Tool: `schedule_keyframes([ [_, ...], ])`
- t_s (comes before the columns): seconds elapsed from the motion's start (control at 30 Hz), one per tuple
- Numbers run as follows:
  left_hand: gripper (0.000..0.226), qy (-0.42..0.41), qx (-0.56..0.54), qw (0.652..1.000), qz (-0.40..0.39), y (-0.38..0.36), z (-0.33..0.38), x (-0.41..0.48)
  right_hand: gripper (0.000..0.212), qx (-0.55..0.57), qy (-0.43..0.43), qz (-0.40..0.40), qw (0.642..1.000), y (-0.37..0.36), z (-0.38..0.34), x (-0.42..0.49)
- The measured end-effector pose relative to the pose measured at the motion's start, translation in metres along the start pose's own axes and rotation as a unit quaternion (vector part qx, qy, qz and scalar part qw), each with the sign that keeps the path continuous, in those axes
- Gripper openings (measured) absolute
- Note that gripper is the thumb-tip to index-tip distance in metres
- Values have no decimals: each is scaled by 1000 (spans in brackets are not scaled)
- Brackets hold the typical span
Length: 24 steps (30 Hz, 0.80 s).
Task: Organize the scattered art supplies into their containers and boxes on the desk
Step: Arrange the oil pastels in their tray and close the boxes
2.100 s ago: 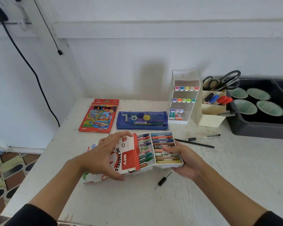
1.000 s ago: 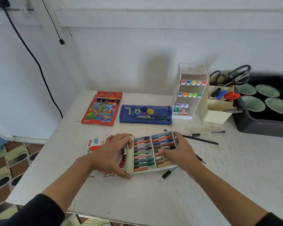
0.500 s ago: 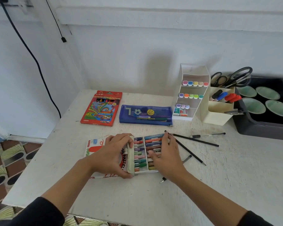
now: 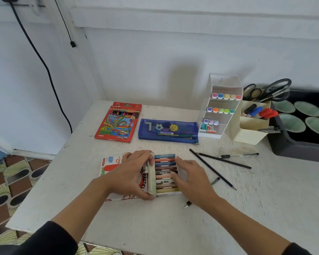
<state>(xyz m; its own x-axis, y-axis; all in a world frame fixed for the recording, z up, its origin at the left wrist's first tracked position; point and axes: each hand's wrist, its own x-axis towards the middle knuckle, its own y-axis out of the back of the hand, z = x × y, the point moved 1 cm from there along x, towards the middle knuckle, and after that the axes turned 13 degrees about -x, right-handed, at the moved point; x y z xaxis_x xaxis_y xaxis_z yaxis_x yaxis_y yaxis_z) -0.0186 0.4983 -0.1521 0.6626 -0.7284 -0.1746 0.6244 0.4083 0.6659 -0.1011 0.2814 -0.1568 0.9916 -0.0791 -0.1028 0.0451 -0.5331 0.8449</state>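
An oil pastel box (image 4: 110, 163) lies on the white desk (image 4: 256, 203), its white tray of coloured pastels (image 4: 165, 173) partly slid into its open right end. My left hand (image 4: 131, 174) grips the box at that opening. My right hand (image 4: 191, 178) rests flat against the tray's right end, covering part of it. Two black pencils (image 4: 212, 169) and a pen (image 4: 239, 155) lie loose to the right. A small dark pen piece (image 4: 187, 204) pokes out under my right wrist.
At the back stand a red colour pencil box (image 4: 118, 122), a blue pencil pouch (image 4: 168, 130), a white marker rack (image 4: 219, 105) and a cream holder (image 4: 250, 124) with markers and scissors. A dark tub (image 4: 298, 148) with green cups sits far right. The desk's left edge drops to the floor.
The box and tray came down onto the desk. The tray has slid left, further into the box, with my right hand following it; fewer pastels show now.
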Motion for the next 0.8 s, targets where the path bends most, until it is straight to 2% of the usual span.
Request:
schedule_keyframes([
  [0.1,85,-3,-4,1000,0,1,0,1,56,19,29,-14,999,9,20,-3],
  [0.4,91,-2,-16,1000,5,-1,1,3,68,-77,189,-116,972,2,3,5],
  [0.53,94,7,-26,1000,-1,0,0,2,57,-56,161,-66,983,1,12,13],
  [0.67,95,-5,-31,999,6,0,2,2,33,-52,194,-11,980,-15,10,13],
  [0.8,95,-9,-28,1000,9,0,2,0,26,-64,220,5,973,-25,-8,16],
])
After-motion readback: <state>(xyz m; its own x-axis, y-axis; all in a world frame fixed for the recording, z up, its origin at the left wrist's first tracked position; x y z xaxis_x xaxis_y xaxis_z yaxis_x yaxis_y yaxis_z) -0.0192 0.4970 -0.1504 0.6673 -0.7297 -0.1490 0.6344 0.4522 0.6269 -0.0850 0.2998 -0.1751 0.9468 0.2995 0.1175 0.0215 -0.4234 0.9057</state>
